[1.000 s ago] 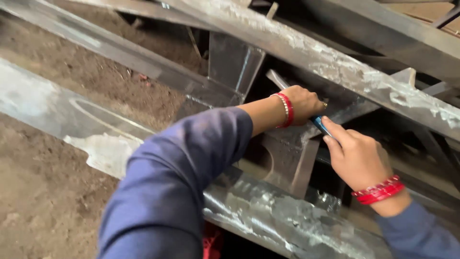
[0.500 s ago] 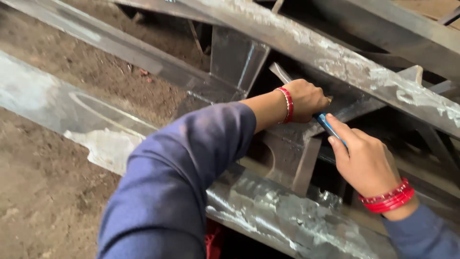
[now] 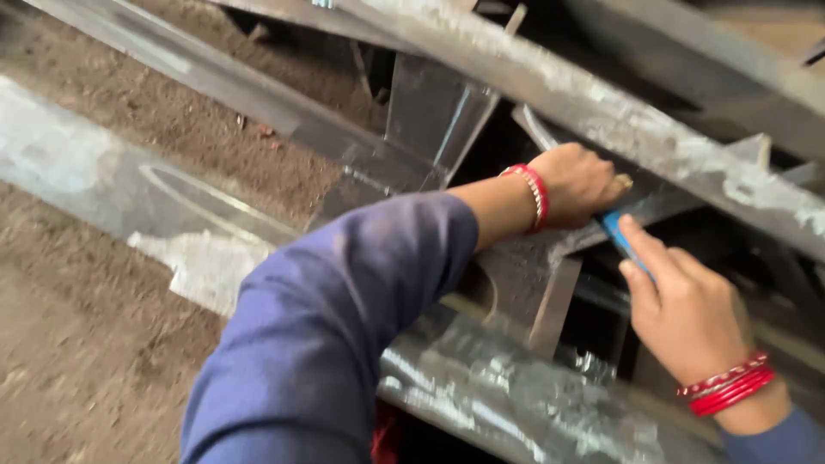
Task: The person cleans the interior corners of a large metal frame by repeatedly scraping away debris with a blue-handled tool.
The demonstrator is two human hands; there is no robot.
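Observation:
My left hand (image 3: 577, 184), with a red bangle at the wrist and a blue sleeve up the arm, reaches under a long grey steel beam (image 3: 601, 112) and presses on a metal part there; its fingertips are hidden. My right hand (image 3: 683, 309), also wearing red bangles, grips a slim blue tool (image 3: 619, 241) whose tip points at the spot just below my left hand. Both hands work at a welded joint plate (image 3: 524, 283) of the steel frame.
A shiny galvanised beam (image 3: 507, 387) runs across the bottom under my arms. Another steel rail (image 3: 223, 86) slants across the upper left. An upright steel plate (image 3: 434, 112) joins them. Bare brown dirt floor (image 3: 77, 344) lies to the left.
The view has shifted slightly. My right hand has slid a little right and down with the blue tool. My left hand stays on the same spot under the beam.

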